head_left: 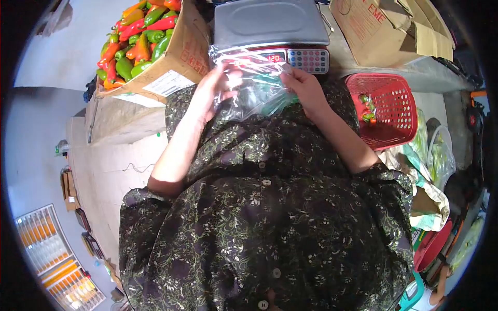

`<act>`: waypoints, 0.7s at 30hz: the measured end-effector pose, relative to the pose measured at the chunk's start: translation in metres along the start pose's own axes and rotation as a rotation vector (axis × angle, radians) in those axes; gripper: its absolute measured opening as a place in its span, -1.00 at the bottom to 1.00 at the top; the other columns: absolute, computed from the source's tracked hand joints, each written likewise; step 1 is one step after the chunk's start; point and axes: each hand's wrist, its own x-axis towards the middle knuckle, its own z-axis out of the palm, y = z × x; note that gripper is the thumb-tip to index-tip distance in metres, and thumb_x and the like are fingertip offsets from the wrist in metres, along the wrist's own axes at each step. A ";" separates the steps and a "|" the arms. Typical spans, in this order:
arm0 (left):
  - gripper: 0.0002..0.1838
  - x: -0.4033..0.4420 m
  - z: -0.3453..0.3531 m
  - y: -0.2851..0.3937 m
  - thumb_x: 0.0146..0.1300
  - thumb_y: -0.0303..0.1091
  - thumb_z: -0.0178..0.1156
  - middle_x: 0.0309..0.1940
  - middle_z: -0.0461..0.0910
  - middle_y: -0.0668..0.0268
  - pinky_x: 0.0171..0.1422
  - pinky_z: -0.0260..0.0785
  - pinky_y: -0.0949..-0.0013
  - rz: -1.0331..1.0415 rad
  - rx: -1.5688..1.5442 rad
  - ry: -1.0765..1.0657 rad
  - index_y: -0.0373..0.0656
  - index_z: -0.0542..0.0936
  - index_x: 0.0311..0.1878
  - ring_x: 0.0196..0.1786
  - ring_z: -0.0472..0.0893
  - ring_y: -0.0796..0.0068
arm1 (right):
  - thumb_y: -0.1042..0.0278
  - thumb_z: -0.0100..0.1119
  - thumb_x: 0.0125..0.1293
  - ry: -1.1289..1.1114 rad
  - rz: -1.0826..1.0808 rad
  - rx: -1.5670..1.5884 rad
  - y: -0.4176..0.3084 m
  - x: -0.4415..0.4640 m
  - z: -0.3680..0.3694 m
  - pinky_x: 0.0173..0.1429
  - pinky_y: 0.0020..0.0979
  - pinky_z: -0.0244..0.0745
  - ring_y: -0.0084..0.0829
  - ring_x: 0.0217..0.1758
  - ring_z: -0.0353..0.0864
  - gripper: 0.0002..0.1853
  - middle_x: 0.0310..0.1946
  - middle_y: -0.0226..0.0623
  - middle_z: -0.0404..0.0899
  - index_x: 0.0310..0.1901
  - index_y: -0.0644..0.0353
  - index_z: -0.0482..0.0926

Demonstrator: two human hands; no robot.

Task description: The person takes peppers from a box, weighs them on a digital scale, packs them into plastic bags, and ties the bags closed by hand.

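A clear plastic bag (254, 90) is stretched between my two hands above my lap. My left hand (211, 89) holds its left side, with the fingers partly behind the plastic. At the bag's upper right edge, my right hand (305, 88) pinches the plastic between thumb and fingers. Just beyond the bag stands a scale with a grey platform (270, 23), a keypad and a lit red display, partly covered by the plastic. No contents can be made out in the bag.
A cardboard box (189, 49) of red, green and orange peppers (140, 44) stands left of the scale. Another cardboard box (373, 31) is at the right. Below that sits a red basket (402, 109) with a few small peppers, beside sacks and bagged green vegetables (441, 158).
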 end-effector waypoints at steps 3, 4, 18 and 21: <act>-0.76 0.007 -0.008 -0.010 0.31 -0.24 0.14 -0.29 0.62 0.40 -0.17 0.37 0.56 0.055 0.102 -0.085 -0.18 0.57 -0.10 -0.24 0.56 0.65 | 0.29 0.18 0.25 0.003 -0.010 0.070 -0.005 0.000 -0.001 -0.21 -0.57 0.28 -0.70 -0.35 0.39 -0.78 -0.38 -0.54 0.50 -0.17 0.24 0.58; -0.80 0.009 -0.012 -0.012 0.31 -0.28 0.14 -0.34 0.62 0.41 -0.19 0.36 0.58 0.048 0.105 -0.077 -0.20 0.59 -0.15 -0.28 0.55 0.68 | 0.32 0.18 0.23 -0.008 -0.003 0.189 -0.017 -0.006 0.003 -0.19 -0.56 0.31 -0.69 -0.33 0.41 -0.77 -0.35 -0.51 0.51 -0.13 0.25 0.57; -0.83 0.024 -0.037 -0.018 0.33 -0.30 0.10 -0.55 0.47 0.51 -0.41 0.17 0.64 0.399 0.099 0.301 -0.18 0.59 -0.27 -0.50 0.38 0.75 | 0.38 0.29 0.06 -0.334 0.088 -0.587 0.002 0.012 -0.073 -0.12 -0.54 0.36 -0.64 -0.25 0.45 -0.70 -0.32 -0.44 0.52 -0.15 0.27 0.53; -0.85 0.023 -0.039 -0.007 0.33 -0.31 0.10 -0.51 0.47 0.56 -0.42 0.11 0.67 0.430 0.072 0.341 -0.16 0.59 -0.25 -0.50 0.32 0.80 | 0.33 0.28 0.12 -0.290 0.248 -0.561 -0.020 0.007 -0.089 -0.14 -0.58 0.35 -0.64 -0.29 0.45 -0.77 -0.33 -0.46 0.51 -0.23 0.25 0.54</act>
